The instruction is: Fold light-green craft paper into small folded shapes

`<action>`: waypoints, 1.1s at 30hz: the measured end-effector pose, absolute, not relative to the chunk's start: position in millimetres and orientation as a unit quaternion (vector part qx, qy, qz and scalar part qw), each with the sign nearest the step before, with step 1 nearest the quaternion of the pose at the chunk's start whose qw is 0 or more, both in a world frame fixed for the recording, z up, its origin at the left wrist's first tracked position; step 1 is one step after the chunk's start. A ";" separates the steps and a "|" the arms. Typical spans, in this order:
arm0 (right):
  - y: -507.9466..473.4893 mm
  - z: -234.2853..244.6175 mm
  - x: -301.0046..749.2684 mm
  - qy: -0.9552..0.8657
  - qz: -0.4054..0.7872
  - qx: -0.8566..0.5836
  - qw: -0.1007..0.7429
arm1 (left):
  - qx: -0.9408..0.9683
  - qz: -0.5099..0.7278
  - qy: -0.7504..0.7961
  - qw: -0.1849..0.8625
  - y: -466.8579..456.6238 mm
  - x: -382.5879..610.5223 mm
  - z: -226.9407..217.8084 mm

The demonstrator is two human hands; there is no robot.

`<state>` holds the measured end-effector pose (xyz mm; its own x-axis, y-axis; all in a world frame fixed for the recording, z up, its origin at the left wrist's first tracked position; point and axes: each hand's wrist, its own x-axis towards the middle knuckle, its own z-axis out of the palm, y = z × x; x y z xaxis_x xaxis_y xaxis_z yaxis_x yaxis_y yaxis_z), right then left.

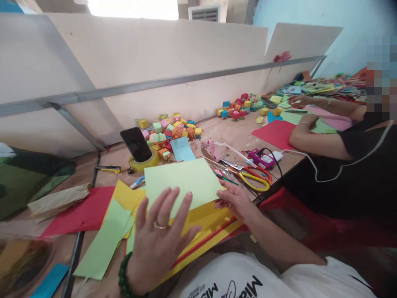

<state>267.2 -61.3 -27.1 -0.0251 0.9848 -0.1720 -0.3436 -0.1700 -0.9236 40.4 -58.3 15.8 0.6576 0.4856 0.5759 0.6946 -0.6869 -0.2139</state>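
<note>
A pale green sheet of paper [182, 180] lies tilted over a stack of yellow and red paper [211, 225]. My right hand [234, 198] pinches the sheet's right corner between thumb and fingers. My left hand [164, 231], with a ring and a green bead bracelet, hovers over the near left part of the sheet, its fingers spread. Whether its fingertips touch the paper I cannot tell. Left of it lie a pale green strip [102, 244] and folded yellow paper [125, 194].
Small paper cubes [173, 132] are heaped behind a phone [136, 145] resting on a tape roll [144, 161]. Scissors [248, 174] and a purple power socket [262, 158] lie to the right. A co-worker's arms [322, 136] rest by red paper [276, 133].
</note>
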 end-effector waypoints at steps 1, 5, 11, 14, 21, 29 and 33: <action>-64.4 -27.5 263.1 -0.355 0.637 -0.433 0.530 | -0.892 -0.241 -0.311 0.224 -60.5 44.5 10.3; -75.0 -37.4 257.6 -0.365 0.686 -0.387 0.496 | -0.912 -0.202 -0.294 0.200 -50.8 42.4 -6.0; -83.5 -46.4 288.0 -0.582 0.459 -0.557 0.375 | -0.936 -0.092 -0.304 0.153 -37.6 22.3 -34.6; -83.9 -39.2 301.4 -0.714 0.262 -0.577 0.297 | -0.933 -0.078 -0.333 0.114 -44.8 27.4 -42.7; -64.6 -42.3 309.5 -0.841 0.194 -0.445 0.238 | -0.921 -0.027 -0.388 0.004 -59.1 39.6 -25.1; -39.8 -20.8 305.5 -0.869 0.219 -0.411 0.167 | -0.908 0.020 -0.417 -0.045 -61.6 40.6 -12.5; -40.7 -6.9 305.2 -0.888 0.217 -0.394 0.095 | -0.913 0.021 -0.406 -0.017 -57.8 47.9 -17.4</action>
